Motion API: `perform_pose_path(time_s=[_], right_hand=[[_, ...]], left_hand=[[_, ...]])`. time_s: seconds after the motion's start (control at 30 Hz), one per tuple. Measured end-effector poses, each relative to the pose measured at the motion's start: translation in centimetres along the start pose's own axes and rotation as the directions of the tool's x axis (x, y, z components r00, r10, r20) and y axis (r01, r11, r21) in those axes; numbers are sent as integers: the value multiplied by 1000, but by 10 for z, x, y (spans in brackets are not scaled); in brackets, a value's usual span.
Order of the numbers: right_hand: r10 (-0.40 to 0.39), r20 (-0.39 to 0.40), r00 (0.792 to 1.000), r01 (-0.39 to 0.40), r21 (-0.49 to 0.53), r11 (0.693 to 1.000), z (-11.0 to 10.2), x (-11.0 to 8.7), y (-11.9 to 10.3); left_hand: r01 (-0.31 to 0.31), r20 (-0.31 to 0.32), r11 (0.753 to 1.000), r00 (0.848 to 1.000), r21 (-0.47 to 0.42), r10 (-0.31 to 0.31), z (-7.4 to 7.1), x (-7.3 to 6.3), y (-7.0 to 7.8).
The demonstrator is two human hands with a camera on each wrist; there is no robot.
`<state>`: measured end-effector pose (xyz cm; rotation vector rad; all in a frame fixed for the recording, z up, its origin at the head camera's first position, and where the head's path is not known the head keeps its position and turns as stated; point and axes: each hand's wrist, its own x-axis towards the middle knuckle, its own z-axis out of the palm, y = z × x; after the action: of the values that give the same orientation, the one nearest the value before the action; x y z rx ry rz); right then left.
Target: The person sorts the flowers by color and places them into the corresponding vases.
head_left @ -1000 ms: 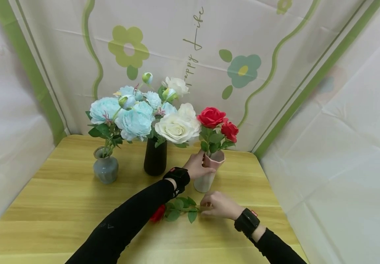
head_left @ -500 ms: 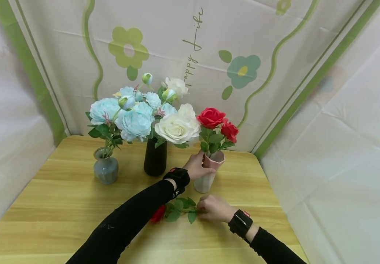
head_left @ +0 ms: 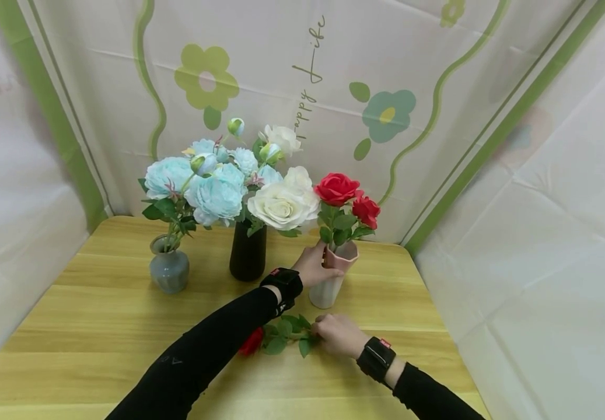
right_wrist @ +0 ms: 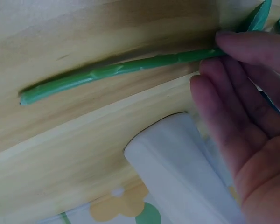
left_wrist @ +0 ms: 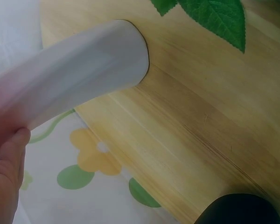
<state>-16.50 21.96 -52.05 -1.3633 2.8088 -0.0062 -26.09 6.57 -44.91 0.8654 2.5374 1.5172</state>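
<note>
My left hand grips the upper part of a pink-and-white vase, which holds red roses. A single red rose lies on the table in front, its bloom partly hidden behind my left forearm. At its leaves, my right hand pinches the rose's green stem between thumb and fingers. The bare stem end lies close over the wood in the right wrist view. In the left wrist view, fingers touch the pinkish end of the vase.
A grey vase with pale blue flowers stands at the left. Beside it, a black vase holds white flowers. A printed cloth hangs behind the wooden table.
My right hand has shifted slightly left along the rose's stem, and its fingers have closed in on it by the leaves. My left hand stays on the vase.
</note>
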Motion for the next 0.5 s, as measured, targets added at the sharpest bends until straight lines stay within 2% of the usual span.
perform_pose_path(time_s=[0.2, 0.5], right_hand=[[-34, 1, 999, 34, -22, 999, -3, 0, -2], [-79, 17, 997, 80, -20, 997, -8, -1, -8]], left_hand=[[25, 17, 1000, 1000, 0, -25, -1, 1, 1], [35, 9, 999, 999, -6, -35, -1, 1, 2]])
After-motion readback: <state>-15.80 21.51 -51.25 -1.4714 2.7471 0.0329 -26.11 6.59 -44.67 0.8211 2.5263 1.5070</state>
